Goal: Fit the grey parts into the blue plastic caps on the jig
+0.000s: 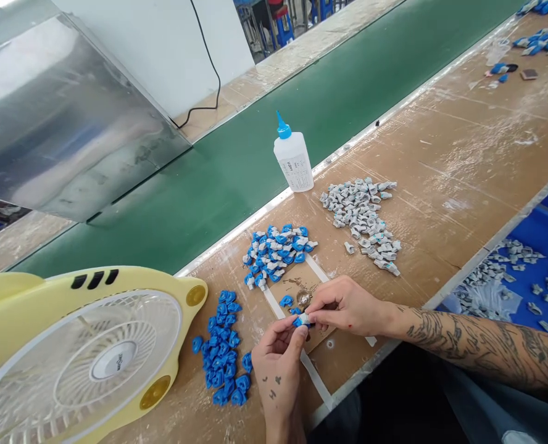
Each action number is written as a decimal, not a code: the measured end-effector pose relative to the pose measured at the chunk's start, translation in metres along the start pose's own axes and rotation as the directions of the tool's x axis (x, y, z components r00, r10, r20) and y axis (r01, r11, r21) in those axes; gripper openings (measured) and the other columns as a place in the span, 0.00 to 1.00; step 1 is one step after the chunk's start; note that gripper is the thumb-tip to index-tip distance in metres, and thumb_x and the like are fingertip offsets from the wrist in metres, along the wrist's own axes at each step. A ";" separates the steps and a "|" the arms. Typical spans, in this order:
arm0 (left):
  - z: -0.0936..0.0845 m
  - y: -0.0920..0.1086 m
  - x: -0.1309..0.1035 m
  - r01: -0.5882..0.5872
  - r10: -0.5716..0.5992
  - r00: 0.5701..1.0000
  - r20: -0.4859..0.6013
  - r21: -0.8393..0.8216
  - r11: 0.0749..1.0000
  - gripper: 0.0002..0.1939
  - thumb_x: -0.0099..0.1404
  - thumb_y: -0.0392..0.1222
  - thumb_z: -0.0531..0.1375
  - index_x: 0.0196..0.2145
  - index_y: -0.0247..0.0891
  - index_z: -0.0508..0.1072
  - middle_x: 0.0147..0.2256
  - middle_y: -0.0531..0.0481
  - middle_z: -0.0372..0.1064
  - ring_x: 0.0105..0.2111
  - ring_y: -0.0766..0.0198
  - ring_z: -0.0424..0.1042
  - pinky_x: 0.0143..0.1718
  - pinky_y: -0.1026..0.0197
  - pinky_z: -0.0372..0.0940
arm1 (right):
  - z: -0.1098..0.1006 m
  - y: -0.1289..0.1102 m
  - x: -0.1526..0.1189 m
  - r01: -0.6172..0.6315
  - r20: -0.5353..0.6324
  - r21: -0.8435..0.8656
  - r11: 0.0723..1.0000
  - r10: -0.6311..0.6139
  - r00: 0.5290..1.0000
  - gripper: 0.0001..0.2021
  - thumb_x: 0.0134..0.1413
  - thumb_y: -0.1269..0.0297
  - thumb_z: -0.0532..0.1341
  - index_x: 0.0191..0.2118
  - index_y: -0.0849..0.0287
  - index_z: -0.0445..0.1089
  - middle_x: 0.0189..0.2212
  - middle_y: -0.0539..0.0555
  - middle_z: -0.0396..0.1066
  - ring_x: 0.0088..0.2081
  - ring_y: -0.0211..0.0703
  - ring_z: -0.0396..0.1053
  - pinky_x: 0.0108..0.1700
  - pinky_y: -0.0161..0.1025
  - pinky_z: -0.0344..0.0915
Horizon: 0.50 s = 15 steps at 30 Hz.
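My left hand (278,367) pinches a small blue-and-grey piece (303,319) between thumb and finger. On its grey end, the thumb and forefinger of my right hand (350,305) are closed too. The fingers partly cover this piece. Just beyond it lies a loose blue piece (286,300), beside a shiny wet spot (304,298) on a taped-down board. Farther off is a pile of joined blue-and-grey pieces (278,250). Plain blue pieces (223,348) are heaped left of my left hand, and grey pieces (364,216) spread out beyond my right hand.
A white squeeze bottle with a blue nozzle (294,161) stands at the green belt's (237,169) near edge. At left lies a yellow fan (188,308). A blue bin (528,280) holding grey pieces sits below the table's right edge. More blue pieces (545,42) lie far right.
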<state>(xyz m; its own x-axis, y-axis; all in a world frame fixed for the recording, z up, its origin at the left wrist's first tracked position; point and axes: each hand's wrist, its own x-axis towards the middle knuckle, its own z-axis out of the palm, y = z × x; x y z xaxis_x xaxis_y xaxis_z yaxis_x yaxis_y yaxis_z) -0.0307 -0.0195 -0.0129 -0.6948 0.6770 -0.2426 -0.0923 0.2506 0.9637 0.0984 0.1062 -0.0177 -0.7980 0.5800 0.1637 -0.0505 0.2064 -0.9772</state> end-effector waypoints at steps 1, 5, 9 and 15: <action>0.000 0.000 0.002 -0.003 0.003 1.000 -0.003 -0.002 1.000 0.17 0.45 0.51 0.74 0.29 0.37 0.82 0.27 0.43 0.80 0.26 0.56 0.79 0.27 0.59 0.75 | 0.000 0.000 0.002 -0.021 0.016 0.012 1.000 0.020 1.000 0.13 0.61 0.59 0.63 0.29 0.60 0.79 0.23 0.52 0.76 0.25 0.37 0.72 0.31 0.32 0.67; 0.001 0.000 0.006 -0.038 0.038 0.998 -0.040 -0.007 0.999 0.18 0.46 0.52 0.74 0.31 0.37 0.82 0.28 0.44 0.80 0.27 0.56 0.79 0.28 0.59 0.75 | 0.005 0.000 0.013 -0.200 0.070 0.145 0.969 0.192 0.979 0.11 0.57 0.58 0.65 0.33 0.60 0.80 0.24 0.52 0.77 0.26 0.39 0.74 0.30 0.33 0.70; -0.026 0.003 0.013 -0.234 0.237 0.971 0.012 0.226 0.946 0.21 0.56 0.51 0.69 0.45 0.39 0.81 0.38 0.43 0.81 0.33 0.56 0.81 0.33 0.59 0.76 | -0.004 0.004 0.029 -0.304 0.032 0.232 0.924 0.305 0.952 0.11 0.52 0.58 0.66 0.35 0.62 0.80 0.24 0.52 0.77 0.26 0.39 0.74 0.30 0.33 0.71; -0.113 0.003 0.036 -0.664 0.283 0.748 0.601 0.687 0.296 0.13 0.66 0.43 0.59 0.46 0.48 0.80 0.42 0.46 0.79 0.41 0.56 0.79 0.41 0.59 0.74 | -0.054 0.004 0.068 -0.200 -0.164 -0.297 0.934 0.157 0.974 0.05 0.52 0.70 0.65 0.33 0.61 0.80 0.30 0.53 0.80 0.30 0.38 0.74 0.35 0.34 0.69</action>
<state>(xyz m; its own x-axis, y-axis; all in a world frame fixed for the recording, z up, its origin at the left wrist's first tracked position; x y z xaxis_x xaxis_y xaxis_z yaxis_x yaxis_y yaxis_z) -0.1364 -0.0721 -0.0065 -0.1170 0.9928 0.0245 0.9237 0.0997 0.3699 0.0765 0.1895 -0.0033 -0.6863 0.7267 0.0287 0.2910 0.3105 -0.9049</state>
